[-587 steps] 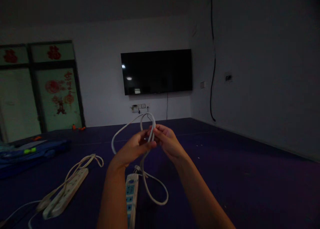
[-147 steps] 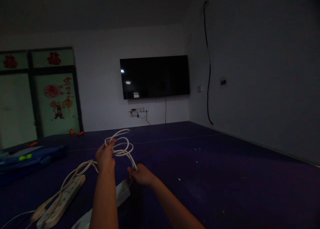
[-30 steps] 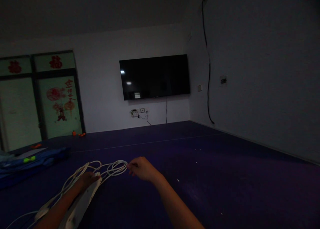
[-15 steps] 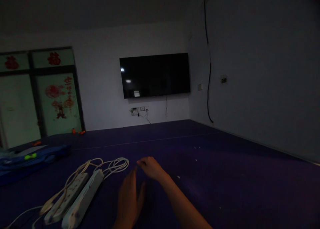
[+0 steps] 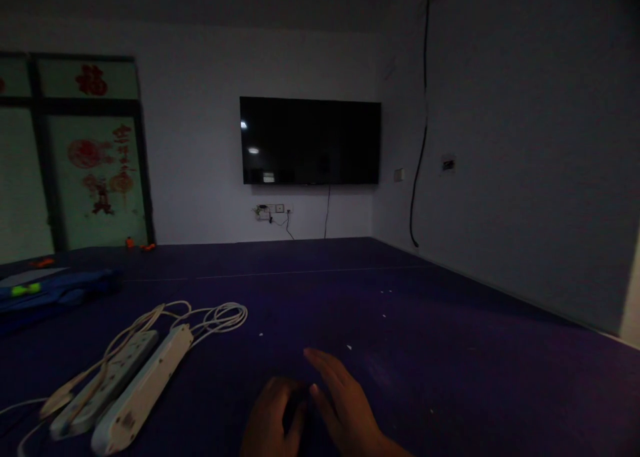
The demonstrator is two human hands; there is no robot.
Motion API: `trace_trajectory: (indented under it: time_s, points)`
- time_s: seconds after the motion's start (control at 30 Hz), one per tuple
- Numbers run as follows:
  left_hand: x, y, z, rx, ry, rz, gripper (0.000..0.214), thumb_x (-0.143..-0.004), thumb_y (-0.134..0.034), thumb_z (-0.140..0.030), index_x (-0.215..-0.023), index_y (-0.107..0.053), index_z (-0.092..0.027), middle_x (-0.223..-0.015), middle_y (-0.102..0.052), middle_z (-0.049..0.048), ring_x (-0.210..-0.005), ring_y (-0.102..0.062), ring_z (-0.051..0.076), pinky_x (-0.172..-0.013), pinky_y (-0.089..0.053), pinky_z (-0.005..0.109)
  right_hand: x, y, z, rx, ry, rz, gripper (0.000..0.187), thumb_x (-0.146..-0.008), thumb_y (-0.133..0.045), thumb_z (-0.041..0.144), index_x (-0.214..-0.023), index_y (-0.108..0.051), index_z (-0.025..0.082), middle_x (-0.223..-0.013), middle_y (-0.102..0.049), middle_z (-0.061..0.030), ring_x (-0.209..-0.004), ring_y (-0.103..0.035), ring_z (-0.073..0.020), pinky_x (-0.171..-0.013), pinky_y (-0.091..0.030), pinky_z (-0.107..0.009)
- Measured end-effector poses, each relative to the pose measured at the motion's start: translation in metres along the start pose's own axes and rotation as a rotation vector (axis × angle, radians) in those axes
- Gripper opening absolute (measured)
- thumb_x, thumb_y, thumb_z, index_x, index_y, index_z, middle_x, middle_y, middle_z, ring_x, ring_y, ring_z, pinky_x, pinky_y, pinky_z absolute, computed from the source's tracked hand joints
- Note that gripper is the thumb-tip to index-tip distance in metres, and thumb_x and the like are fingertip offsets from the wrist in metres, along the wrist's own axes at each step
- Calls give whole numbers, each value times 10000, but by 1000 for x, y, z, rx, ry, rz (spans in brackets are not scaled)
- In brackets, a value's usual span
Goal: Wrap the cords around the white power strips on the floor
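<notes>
Right of the smooth-backed power strip [image 5: 145, 390] and well apart from it, the left grip [image 5: 273, 417] and right grip [image 5: 345, 407] are both released, fingers loosely bent. Just left of that strip lies a socketed power strip [image 5: 111, 380]; beyond its far end, a white cable coil [image 5: 227, 318].

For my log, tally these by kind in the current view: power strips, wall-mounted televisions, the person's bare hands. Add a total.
Power strips: 2 (socket-side-up strip, plain-side-up strip)
Televisions: 1 (black television)
Bare hands: 2 (left hand, right hand)
Total: 5
</notes>
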State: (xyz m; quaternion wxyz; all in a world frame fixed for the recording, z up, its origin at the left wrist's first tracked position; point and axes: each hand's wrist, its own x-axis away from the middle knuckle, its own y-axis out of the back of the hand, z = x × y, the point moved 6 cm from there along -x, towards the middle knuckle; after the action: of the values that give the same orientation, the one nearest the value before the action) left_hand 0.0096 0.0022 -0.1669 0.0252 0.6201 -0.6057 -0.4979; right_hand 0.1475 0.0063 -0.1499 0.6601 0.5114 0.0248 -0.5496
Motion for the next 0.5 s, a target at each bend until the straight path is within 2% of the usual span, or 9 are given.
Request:
trace_trajectory:
  time_s: [0.17, 0.5]
  points:
    - [-1, 3, -11, 24, 51, 50, 247, -784, -489, -197, -989, -624, -219, -968, -671, 113, -929, -622, 250, -841, -497, 394, -1, -5, 11, -44, 18, 95, 383, -876, -443, 229, -1253, -507, 250, -1238, -574, -71, -1140, -525, -195, -980, -426, -363]
    - [0, 7, -21, 21, 9, 27, 308, -785, -470, -155, -1070, -584, -189, -1033, -666, 96, -968, -614, 210, -863, -499, 367, 0, -10, -1, -128, -58, 108, 380, -887, -440, 269, -1261, -498, 225, -1213, -587, -86, -1105, -550, -204, -971, -426, -405]
